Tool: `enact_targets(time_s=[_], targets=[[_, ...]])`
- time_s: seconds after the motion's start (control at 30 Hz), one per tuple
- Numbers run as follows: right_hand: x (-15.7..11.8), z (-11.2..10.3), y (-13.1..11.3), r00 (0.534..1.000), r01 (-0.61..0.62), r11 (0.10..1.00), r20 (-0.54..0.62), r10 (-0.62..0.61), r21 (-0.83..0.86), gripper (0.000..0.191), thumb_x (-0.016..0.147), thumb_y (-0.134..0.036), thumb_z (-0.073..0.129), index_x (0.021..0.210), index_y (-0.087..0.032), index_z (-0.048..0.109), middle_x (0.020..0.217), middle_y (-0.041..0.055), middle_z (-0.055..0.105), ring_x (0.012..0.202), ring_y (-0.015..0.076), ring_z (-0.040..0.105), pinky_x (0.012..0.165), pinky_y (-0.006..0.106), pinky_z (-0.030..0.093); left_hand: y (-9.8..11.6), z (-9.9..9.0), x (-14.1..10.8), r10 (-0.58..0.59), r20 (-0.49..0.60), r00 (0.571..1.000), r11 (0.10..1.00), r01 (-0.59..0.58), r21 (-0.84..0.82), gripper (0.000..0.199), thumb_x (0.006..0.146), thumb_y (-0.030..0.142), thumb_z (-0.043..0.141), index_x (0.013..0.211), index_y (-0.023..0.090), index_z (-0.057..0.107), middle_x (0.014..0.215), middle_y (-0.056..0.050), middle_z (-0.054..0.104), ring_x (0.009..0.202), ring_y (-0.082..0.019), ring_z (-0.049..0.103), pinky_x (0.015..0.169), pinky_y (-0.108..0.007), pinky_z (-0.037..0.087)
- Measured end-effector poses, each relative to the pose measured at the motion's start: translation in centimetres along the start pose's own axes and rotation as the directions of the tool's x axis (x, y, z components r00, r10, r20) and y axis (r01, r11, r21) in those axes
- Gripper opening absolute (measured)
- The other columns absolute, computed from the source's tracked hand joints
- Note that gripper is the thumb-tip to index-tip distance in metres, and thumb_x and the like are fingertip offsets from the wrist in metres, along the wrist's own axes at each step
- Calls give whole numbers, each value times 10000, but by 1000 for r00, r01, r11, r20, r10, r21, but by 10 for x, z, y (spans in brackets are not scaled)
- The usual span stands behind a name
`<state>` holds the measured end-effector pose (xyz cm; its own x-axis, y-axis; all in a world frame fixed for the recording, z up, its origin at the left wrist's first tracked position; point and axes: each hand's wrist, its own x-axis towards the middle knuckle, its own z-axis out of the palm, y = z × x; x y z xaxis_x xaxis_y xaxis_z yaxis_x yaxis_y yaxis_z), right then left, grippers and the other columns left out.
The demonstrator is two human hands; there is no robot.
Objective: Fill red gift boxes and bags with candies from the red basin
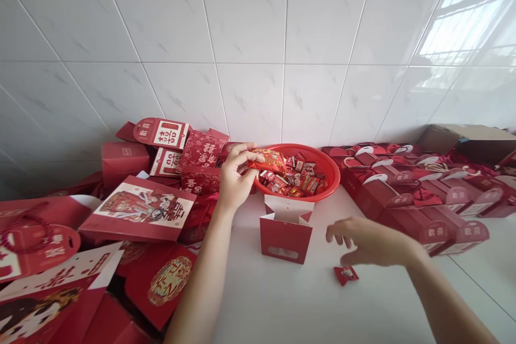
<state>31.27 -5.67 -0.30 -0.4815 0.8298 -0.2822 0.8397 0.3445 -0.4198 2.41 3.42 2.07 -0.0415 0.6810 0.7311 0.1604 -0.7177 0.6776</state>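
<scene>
Closed gift boxes (pixel 397 220) at right appear done, the middle carton (pixel 285 239) stands unclosed, the left hand (pixel 237 174) pinches a red packet (pixel 274 161) over the basket (pixel 337 172), and the right hand (pixel 365 239) (seemingly empty, loosely spread) hovers near a wrapped candy (pixel 345 275).

The packet (pixel 274 162) is partly covered by the left hand (pixel 237 174), and the left side of the basket (pixel 336 176) is hidden behind both. The floor of the box (pixel 282 237) cannot be seen. The right hand (pixel 363 240) is slightly blurred; the print on the sweet (pixel 345 275) is too small to be read. The carton (pixel 471 137) is cut off by the right edge.
</scene>
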Motion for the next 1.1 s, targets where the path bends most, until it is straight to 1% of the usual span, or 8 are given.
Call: enact_targets(time_s=[0.2, 0.33, 0.4, 0.53, 0.67, 0.83, 0.97, 1.1], targets=[[14, 54, 16, 963, -242, 957, 81, 257, -161, 130, 677, -94, 680, 779, -173, 672, 867, 52, 695, 738, 185, 627, 560, 247, 329, 1, 0, 0, 4, 23, 1000, 1000, -4, 10, 45, 768, 208, 668, 759, 190, 709, 1142, -77, 637, 1152, -246, 617, 863, -345, 585], [7, 39, 11, 999, -33, 991, 47, 27, 128, 62, 745, -121, 675, 750, -180, 658, 756, 22, 685, 681, 157, 611, 579, 239, 405, 0, -1, 0, 14, 37, 999, 1000, -14, 25, 56, 782, 206, 653, 768, 192, 705, 1152, -75, 638, 1153, -247, 619, 868, -358, 588], [1, 21, -2, 976, 189, 924, -163, -141, 333, 62, 822, -244, 696, 824, -189, 667, 748, 20, 689, 681, 157, 608, 635, 261, 469, -1, -1, 0, 17, 35, 999, 999, -18, 30, 52, 778, 196, 650, 769, 191, 702, 1158, -76, 636, 1152, -249, 621, 872, -363, 588], [5, -5, -39, 700, 551, 766, -683, -207, 332, 182, 857, -372, 729, 875, -209, 649, 808, 29, 685, 751, 175, 613, 712, 295, 501, 0, 0, 1, 37, 15, 999, 999, -38, 35, 72, 763, 159, 637, 759, 192, 701, 1137, -76, 643, 1152, -245, 619, 884, -358, 578], [32, -9, -69, 540, 581, 790, -819, -194, 196, 180, 858, -364, 729, 853, -214, 630, 793, 27, 670, 753, 181, 601, 685, 298, 494, 1, 0, 1, 40, 20, 999, 999, -40, 33, 88, 755, 142, 627, 760, 191, 700, 1142, -76, 638, 1162, -244, 615, 905, -361, 567], [54, -11, -79, 539, 538, 833, -812, -223, 128, 257, 883, -444, 686, 774, -213, 650, 765, 37, 680, 771, 196, 590, 751, 344, 486, 1, -1, 1, 55, 24, 998, 998, -55, 32, 104, 764, 131, 627, 778, 195, 707, 1137, -67, 641, 1165, -231, 617, 925, -361, 561], [55, -27, -78, 507, 530, 789, -862, -1, 311, 383, 901, -533, 633, 733, -190, 648, 724, 43, 671, 697, 173, 607, 652, 299, 482, 4, 1, -1, 91, 25, 996, 996, -91, -2, 92, 784, 130, 647, 781, 197, 711, 1146, -69, 649, 1176, -228, 613, 925, -352, 557], [59, -40, -78, 598, 531, 683, -793, 118, 501, 422, 833, -599, 683, 879, -179, 672, 771, 53, 704, 743, 194, 656, 622, 285, 515, 12, 10, -6, 137, 68, 988, 990, -134, -54, 148, 771, 71, 648, 784, 205, 709, 1200, -71, 645, 1225, -235, 586, 952, -355, 548]])
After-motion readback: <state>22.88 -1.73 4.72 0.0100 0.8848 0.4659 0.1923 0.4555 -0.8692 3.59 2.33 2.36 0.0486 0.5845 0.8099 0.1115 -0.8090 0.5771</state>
